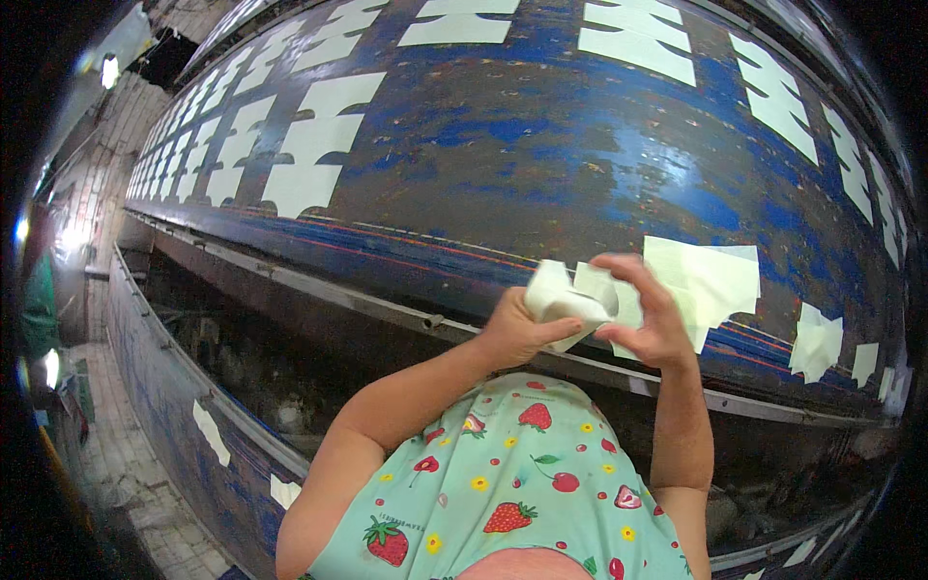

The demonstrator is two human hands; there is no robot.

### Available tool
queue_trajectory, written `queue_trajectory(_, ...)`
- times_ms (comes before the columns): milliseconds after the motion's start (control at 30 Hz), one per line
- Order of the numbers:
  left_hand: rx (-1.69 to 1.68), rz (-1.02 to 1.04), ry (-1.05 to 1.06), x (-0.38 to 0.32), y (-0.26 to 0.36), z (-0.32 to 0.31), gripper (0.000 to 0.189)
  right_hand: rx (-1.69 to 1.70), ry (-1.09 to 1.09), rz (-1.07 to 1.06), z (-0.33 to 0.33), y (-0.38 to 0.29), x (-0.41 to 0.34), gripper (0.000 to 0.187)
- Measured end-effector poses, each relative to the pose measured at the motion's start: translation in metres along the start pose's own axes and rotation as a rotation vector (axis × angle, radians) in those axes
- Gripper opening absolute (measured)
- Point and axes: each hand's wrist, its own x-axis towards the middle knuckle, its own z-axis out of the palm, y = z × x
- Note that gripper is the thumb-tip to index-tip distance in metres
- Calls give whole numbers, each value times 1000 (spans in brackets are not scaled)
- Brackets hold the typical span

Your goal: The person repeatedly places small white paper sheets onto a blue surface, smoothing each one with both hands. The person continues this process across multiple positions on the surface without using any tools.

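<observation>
My left hand (516,330) grips a bunched stack of pale cut fabric pieces (554,293), its thumb pressed along the front edge. Close beside it on the right, my right hand (647,315) is curved with thumb and fingers apart; its thumb tip is near or against the bunch, and I cannot tell whether it touches. Behind the right hand, more pale cut pieces (703,279) lie loosely piled on the edge of the long blue-stained table (493,152). Whether the right palm holds any cloth is hidden.
Flat pale pieces with notched edges (308,159) lie in rows along the table at left and far side. Smaller crumpled pieces (815,342) rest at the right near edge. A metal rail (290,279) borders the table. A second table (174,384) stands behind me, beside a brick floor (127,435).
</observation>
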Motion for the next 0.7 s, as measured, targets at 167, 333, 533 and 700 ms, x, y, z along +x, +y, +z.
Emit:
queue_trajectory(167,-391,77,195,-49,20,-87,43,-355,-513,145,82,25,13,26)
queue_trajectory(333,-200,233,463,-62,25,-190,26,-184,-253,319,112,43,21,17)
queue_trajectory(533,629,258,599,-5,39,-274,11,-84,100,456,124,90,76,17)
queue_trajectory(700,1037,630,651,71,44,-317,13,-200,401,532,123,127,110,15)
